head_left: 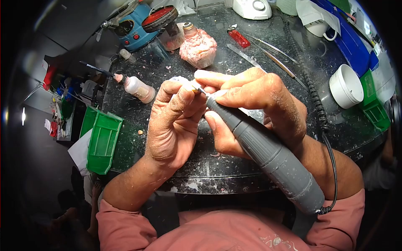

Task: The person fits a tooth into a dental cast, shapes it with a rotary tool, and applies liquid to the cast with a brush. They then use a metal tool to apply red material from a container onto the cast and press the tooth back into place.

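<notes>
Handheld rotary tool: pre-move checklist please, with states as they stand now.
1. Gray rotary tool held in the right hand: ok.
2. Small pale piece pinched in the left hand's fingers: ok, left hand raised over the bench.
3. Metal bit touching the piece: cannot tell, fingers crowd that spot.
4. Bit spinning or stopped: cannot tell from a still.
5. Coiled cord away from the bit: ok, it runs off the tool's rear end.
6. Bench free of debris: not ok, pink flecks scattered on it.
</notes>
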{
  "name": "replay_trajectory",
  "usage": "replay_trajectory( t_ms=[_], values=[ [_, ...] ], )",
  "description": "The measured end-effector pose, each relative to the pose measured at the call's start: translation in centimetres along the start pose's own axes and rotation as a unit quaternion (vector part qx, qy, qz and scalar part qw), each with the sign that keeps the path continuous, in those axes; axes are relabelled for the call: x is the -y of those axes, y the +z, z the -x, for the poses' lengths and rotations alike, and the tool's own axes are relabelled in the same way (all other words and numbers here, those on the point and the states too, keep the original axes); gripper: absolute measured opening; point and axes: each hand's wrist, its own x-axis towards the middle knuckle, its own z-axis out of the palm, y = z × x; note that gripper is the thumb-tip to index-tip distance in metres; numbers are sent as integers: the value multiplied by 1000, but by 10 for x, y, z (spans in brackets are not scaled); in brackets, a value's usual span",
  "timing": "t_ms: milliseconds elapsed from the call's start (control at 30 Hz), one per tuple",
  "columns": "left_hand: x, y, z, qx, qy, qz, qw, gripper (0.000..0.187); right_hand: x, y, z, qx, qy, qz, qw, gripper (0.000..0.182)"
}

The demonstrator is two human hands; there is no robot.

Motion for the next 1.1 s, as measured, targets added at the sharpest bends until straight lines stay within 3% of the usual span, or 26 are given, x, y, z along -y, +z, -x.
replay_trajectory(
  t_ms=[367, 733, 1100],
  values=[
    [0, -3, -6, 23, -17, 9, 1000, 11, -2, 3, 0, -17, -9, -10, 1000, 47],
    [-1, -10, -12, 76, 15, -3, 997, 14, -2, 2, -1, -12, -2, -23, 1000, 48],
    [-6, -8, -14, 73, 42, -40, 996, 21, 0, 1, -1, -20, 28, -27, 999, 39]
  ],
)
